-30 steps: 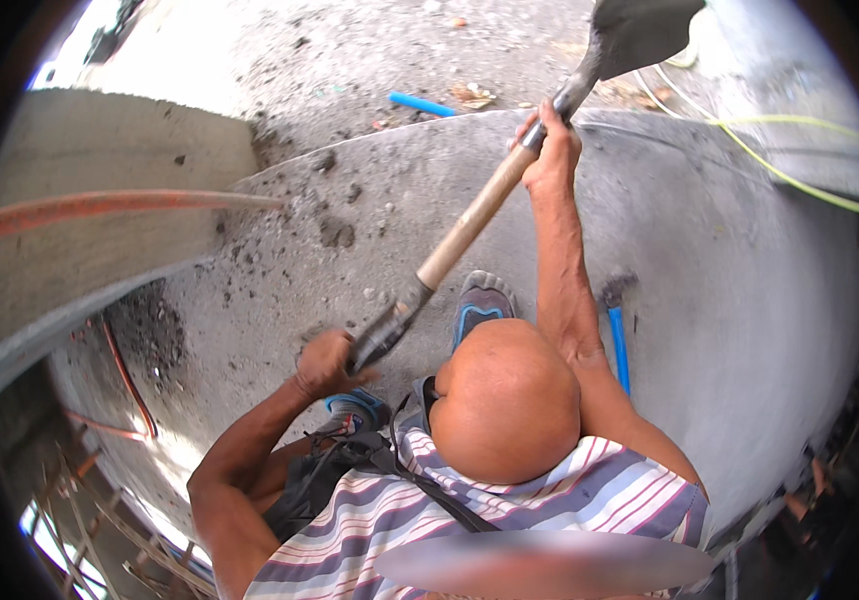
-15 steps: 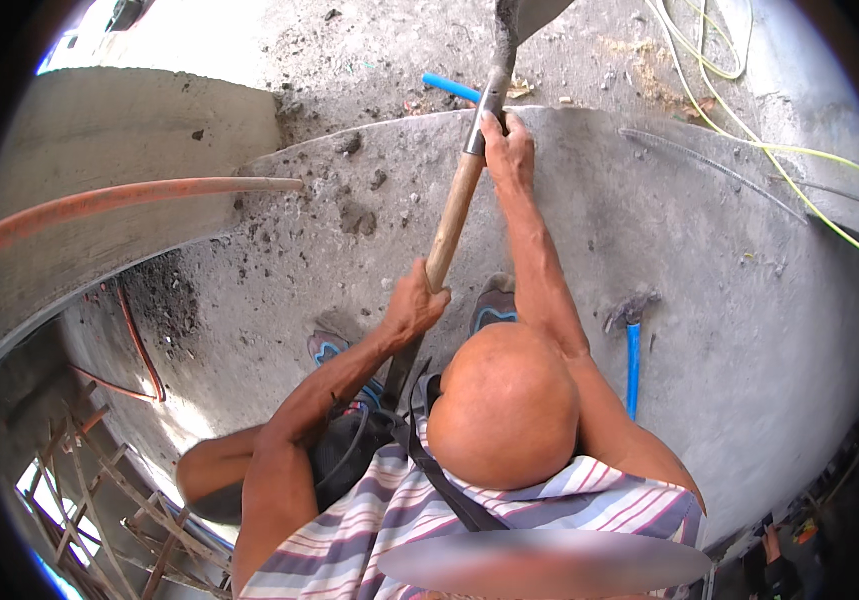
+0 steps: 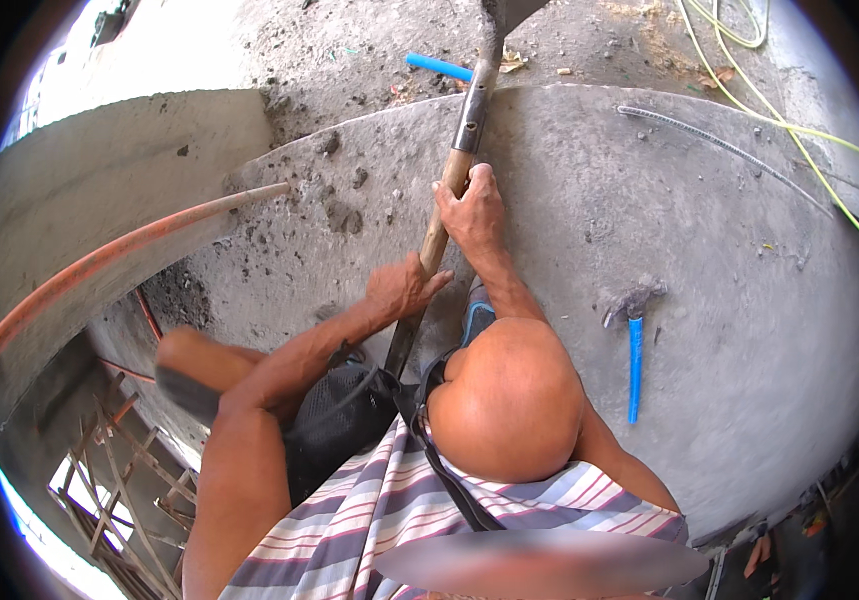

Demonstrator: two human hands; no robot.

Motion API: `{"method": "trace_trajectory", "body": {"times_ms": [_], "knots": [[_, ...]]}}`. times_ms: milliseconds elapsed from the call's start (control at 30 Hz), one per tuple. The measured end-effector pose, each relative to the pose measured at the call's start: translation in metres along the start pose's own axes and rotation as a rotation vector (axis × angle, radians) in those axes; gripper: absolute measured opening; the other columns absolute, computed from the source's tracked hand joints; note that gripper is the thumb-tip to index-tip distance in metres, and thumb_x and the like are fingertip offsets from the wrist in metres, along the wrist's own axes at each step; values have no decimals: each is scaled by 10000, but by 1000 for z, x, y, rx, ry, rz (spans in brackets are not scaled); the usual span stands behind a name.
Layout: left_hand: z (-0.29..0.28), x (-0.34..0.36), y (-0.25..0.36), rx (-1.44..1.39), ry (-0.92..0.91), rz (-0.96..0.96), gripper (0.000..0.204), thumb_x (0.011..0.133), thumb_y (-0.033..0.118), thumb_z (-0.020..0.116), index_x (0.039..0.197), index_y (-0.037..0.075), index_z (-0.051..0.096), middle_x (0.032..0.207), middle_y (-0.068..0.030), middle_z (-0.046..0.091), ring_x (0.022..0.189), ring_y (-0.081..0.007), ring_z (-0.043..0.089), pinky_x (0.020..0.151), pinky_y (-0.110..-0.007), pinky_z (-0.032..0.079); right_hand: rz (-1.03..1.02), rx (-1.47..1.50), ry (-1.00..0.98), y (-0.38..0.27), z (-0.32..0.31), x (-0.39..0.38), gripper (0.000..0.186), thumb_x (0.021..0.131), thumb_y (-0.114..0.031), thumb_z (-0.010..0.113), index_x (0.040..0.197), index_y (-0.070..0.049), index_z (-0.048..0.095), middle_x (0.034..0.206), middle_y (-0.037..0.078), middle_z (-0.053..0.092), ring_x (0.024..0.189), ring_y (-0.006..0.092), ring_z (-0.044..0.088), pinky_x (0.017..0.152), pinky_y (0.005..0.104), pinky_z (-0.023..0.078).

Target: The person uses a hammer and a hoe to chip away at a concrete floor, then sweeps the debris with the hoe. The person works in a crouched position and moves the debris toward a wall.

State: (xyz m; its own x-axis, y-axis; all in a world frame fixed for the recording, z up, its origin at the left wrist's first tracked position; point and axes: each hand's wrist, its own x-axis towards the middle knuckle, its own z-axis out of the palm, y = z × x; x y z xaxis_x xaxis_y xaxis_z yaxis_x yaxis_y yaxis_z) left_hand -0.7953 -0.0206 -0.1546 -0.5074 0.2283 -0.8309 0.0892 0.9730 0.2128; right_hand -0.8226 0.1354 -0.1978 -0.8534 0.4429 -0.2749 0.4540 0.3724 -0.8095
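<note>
A shovel slants from between my legs up to the far edge of the pavement, its wooden shaft (image 3: 432,246) set in a dark metal socket. Part of its grey blade (image 3: 523,12) shows at the top of the head view; the rest is cut off. My left hand (image 3: 399,286) is closed round the lower shaft, thumb pointing right. Farther up, just below the socket, my right hand (image 3: 473,212) grips the wood. A hammer with a blue handle (image 3: 635,370) lies on the concrete to my right, apart from both hands.
An orange-brown pipe (image 3: 139,243) juts in from the left beside a low concrete wall (image 3: 149,140). Beyond the pavement edge lies a blue tube (image 3: 437,67). A ribbed bar (image 3: 719,147) and yellow hose (image 3: 794,130) are at far right; wooden scaffolding (image 3: 124,490) stands lower left.
My right hand has slid down the shovel from the metal socket onto the wooden shaft, closer to my left hand. The shovel has shifted slightly left, and my left knee has moved up and left.
</note>
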Motion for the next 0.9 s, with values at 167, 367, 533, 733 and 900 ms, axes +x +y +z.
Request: {"method": "trace_trajectory", "body": {"times_ms": [167, 367, 533, 733, 900], "knots": [[-15, 26, 22, -88, 193, 6, 631, 915, 601, 552, 1017, -22, 555, 830, -270, 687, 794, -454, 684, 713, -525, 527, -42, 28, 63, -8, -1, 15, 462, 815, -266, 764, 1033, 15, 469, 988, 253, 591, 868, 437, 651, 728, 493, 555], [-25, 55, 50, -99, 359, 44, 584, 916, 567, 562, 987, -13, 571, 812, -282, 684, 782, -450, 688, 699, -534, 530, -80, -80, 133, -3, -6, 50, 433, 821, -255, 744, 1026, 15, 474, 983, 241, 596, 844, 422, 657, 708, 488, 559], [-24, 57, 48, -65, 350, 31, 580, 926, 575, 547, 983, -2, 571, 800, -255, 690, 776, -436, 691, 707, -528, 529, -160, -63, 154, -4, -13, 48, 408, 847, -250, 740, 1049, 8, 498, 965, 214, 603, 840, 396, 656, 714, 478, 550], [-15, 64, 33, -27, 507, 149, 565, 929, 588, 554, 982, 32, 639, 830, -258, 682, 795, -453, 670, 719, -529, 523, -186, 170, 249, 24, -61, 7, 269, 909, -231, 710, 1015, -11, 598, 843, 128, 600, 742, 291, 613, 670, 407, 516], [-15, 69, 37, -252, 357, 121, 568, 956, 537, 548, 1084, -10, 631, 857, -258, 686, 809, -408, 687, 718, -483, 522, 61, -125, 658, 121, -185, -74, 159, 951, -150, 629, 1026, -13, 658, 931, 148, 664, 842, 320, 656, 751, 402, 529]]}}
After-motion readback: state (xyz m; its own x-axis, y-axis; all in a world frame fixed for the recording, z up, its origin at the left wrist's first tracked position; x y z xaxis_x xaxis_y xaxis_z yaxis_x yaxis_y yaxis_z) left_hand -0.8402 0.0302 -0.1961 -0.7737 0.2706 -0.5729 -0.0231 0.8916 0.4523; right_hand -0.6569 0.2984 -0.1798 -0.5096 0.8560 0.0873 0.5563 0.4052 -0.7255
